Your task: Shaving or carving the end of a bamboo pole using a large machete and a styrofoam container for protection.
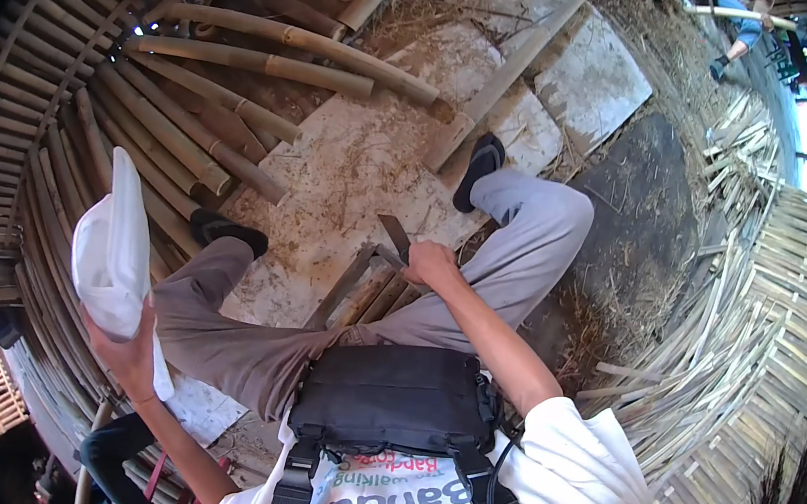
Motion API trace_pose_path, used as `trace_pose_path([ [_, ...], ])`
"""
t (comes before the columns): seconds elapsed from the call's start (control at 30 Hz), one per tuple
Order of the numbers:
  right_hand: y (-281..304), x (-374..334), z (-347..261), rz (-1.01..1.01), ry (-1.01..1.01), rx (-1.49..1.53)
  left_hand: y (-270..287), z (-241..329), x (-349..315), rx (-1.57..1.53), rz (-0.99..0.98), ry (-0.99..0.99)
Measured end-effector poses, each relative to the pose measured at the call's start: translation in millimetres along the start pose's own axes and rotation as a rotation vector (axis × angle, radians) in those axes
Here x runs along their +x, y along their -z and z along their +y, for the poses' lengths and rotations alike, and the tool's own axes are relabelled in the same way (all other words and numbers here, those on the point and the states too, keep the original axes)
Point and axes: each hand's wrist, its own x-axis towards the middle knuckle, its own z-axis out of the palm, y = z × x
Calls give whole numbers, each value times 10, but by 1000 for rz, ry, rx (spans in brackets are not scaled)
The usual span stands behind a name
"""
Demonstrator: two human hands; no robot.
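Note:
My left hand [124,354] is raised out to the left, its fingers closed on a white cap [105,266] with the brim pointing up. A strip of white hangs below the cap beside the wrist. Between my knees, my right hand [430,263] is wrapped round the handle of a knife [392,235]. The knife's dark, broad blade points away to the upper left, and its handle is mostly hidden in my fist. Just beneath the blade stands a low bamboo and wood frame [349,286], partly covered by my legs.
Several bamboo poles [299,38] fan out at the left against a slatted bamboo wall [15,94]. A wooden plank [523,60] lies across the pale floor slabs [597,74]. Split bamboo strips [669,385] are heaped at the right. Another person [748,32] sits far right.

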Motion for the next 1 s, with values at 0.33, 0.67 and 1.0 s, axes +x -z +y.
trace_pose_path([
  [0.33, -60, 65, 53, -47, -19, 49, 57, 102, 62, 50, 61, 21],
  [0.67, -92, 85, -189, 41, 61, -67, 834, -348, -570, -139, 322, 208],
  [1.0, 21, 128, -266, 23, 87, -315, 1306, -491, -921, -276, 599, 169],
])
